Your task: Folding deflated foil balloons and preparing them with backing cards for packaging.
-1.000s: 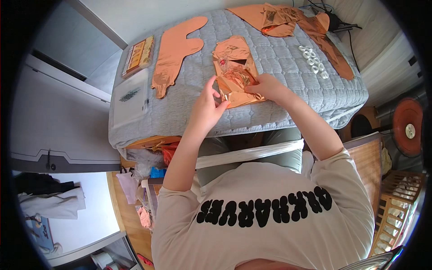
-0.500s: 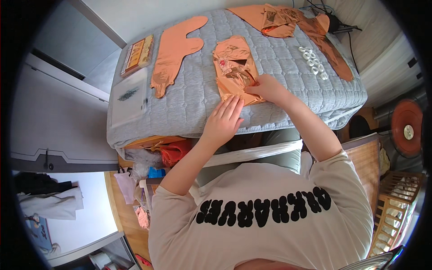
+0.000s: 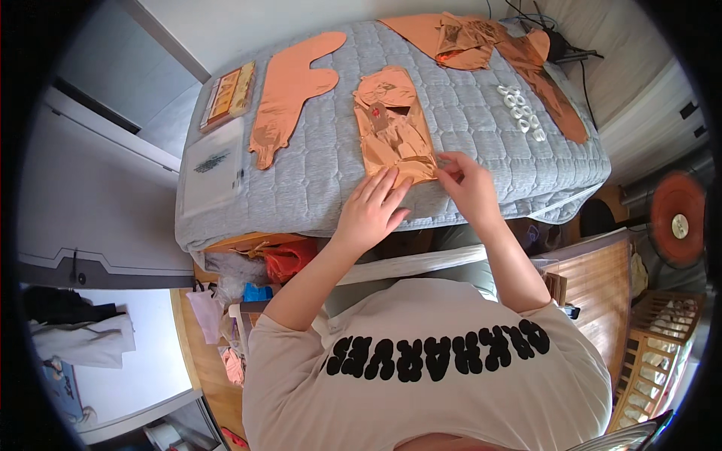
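Observation:
A folded rose-gold foil balloon (image 3: 391,135) lies flat on the grey quilted mattress (image 3: 301,161), wrinkled and shiny, with a small red mark in its middle. Across its near edge my left hand (image 3: 371,209) presses down, fingers stretched out flat. At the near right corner my right hand (image 3: 470,188) pinches the foil between thumb and fingers; the fingertips are partly hidden. Left of it lies another flat foil balloon (image 3: 289,90) with rounded lobes. More crumpled foil balloons (image 3: 462,49) spread over the far right of the mattress.
Several small white rings (image 3: 521,113) lie right of the folded balloon. On the left are a yellow-red flat box (image 3: 228,94) and a clear plastic case (image 3: 214,169) with dark bits. A red fan (image 3: 679,222) stands at the right, and a red bag (image 3: 289,258) below the mattress edge.
My right hand has moved right and nearer, from over the balloon to its near right corner. The foil there lies flatter now. My left hand stays pressed on the near edge.

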Motion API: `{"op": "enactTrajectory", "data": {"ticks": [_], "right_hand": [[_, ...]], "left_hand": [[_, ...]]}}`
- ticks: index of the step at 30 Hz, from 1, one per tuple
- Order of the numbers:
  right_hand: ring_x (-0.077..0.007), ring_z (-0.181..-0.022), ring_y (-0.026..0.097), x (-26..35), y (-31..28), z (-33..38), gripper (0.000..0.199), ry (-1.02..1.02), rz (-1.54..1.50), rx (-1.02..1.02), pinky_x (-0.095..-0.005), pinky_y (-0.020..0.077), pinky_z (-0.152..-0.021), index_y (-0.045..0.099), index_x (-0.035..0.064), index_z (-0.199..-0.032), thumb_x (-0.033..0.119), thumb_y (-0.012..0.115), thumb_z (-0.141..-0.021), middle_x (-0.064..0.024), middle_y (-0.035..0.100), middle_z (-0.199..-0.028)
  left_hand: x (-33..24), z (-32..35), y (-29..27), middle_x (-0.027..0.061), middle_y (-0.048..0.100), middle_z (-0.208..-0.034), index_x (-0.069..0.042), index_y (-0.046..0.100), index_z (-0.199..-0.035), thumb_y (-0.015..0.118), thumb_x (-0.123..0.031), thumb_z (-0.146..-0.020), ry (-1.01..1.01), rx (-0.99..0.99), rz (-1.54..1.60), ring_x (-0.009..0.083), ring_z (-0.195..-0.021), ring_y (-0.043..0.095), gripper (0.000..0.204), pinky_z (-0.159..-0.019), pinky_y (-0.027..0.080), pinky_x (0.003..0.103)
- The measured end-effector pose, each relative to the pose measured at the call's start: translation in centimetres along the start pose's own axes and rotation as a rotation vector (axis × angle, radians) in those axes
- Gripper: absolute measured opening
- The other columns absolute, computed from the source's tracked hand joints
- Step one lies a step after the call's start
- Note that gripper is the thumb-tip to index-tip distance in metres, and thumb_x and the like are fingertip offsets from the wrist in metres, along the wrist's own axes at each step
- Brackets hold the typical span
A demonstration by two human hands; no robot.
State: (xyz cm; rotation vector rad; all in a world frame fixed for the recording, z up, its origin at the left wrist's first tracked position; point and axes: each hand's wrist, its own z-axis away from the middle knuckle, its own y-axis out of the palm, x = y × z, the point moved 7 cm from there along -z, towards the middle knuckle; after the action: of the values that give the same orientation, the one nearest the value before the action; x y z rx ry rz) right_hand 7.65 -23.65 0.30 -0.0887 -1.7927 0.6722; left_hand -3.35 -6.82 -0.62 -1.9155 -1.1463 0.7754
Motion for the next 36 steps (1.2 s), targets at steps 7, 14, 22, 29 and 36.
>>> {"op": "enactTrajectory", "data": {"ticks": [7, 14, 22, 29, 36], "right_hand": [[-0.0144, -0.069, 0.066, 0.9, 0.0, -0.5, 0.036, 0.034, 0.033, -0.056, -0.0304, 0.0518, -0.066, 0.064, 0.0007, -0.118, 0.014, 0.078, -0.087, -0.0079, 0.073, -0.082], [-0.0203, -0.07, 0.066, 0.3, 0.7, -0.6, 0.029, -0.056, 0.1, -0.124, -0.0335, 0.0508, -0.064, 0.061, 0.0018, -0.106, 0.012, 0.078, -0.085, -0.0084, 0.071, -0.079], [-0.0248, -0.075, 0.063, 1.0, 0.7, 0.9, 0.027, -0.189, 0.309, -0.307, -0.0412, 0.0454, -0.076, 0.06, 0.0076, -0.098, 0.012, 0.081, -0.081, -0.0033, 0.066, -0.078], [-0.0253, -0.094, 0.062, 1.5, 0.6, 1.5, 0.026, -0.295, 0.403, -0.347, -0.0432, 0.042, -0.084, 0.064, 0.0119, -0.102, 0.01, 0.077, -0.08, -0.0014, 0.067, -0.095], [-0.0243, -0.112, 0.064, 1.3, 1.2, 2.1, 0.024, -0.625, 0.477, -0.11, -0.0443, 0.04, -0.105, 0.072, 0.0089, -0.107, 0.003, 0.071, -0.083, -0.0047, 0.07, -0.114]], "left_hand": [[0.1, -0.1, 0.3, 0.0143, 0.057, -0.141, -0.013, 0.06, -0.136, 0.081, -0.033, -0.078, -0.033, -0.006, -0.002, 0.0312, -0.132, 0.055, 0.065, -0.11, 0.045, 0.047], [0.0, -0.1, 0.5, 0.0138, 0.057, -0.141, -0.015, 0.06, -0.136, 0.082, -0.034, -0.077, -0.033, -0.009, -0.014, 0.0303, -0.132, 0.055, 0.066, -0.109, 0.046, 0.047], [0.2, -0.2, 0.5, 0.0125, 0.058, -0.14, -0.014, 0.063, -0.136, 0.082, -0.035, -0.078, -0.017, -0.033, -0.045, 0.0301, -0.127, 0.058, 0.065, -0.107, 0.048, 0.045], [0.1, -0.2, 0.3, 0.0139, 0.056, -0.139, -0.016, 0.06, -0.138, 0.081, -0.034, -0.079, 0.006, -0.028, -0.06, 0.03, -0.128, 0.056, 0.065, -0.108, 0.047, 0.045], [0.2, -0.8, -0.5, 0.0138, 0.056, -0.138, -0.015, 0.062, -0.136, 0.077, -0.026, -0.084, -0.009, 0.014, 0.018, 0.0293, -0.124, 0.057, 0.055, -0.105, 0.049, 0.044]]}}
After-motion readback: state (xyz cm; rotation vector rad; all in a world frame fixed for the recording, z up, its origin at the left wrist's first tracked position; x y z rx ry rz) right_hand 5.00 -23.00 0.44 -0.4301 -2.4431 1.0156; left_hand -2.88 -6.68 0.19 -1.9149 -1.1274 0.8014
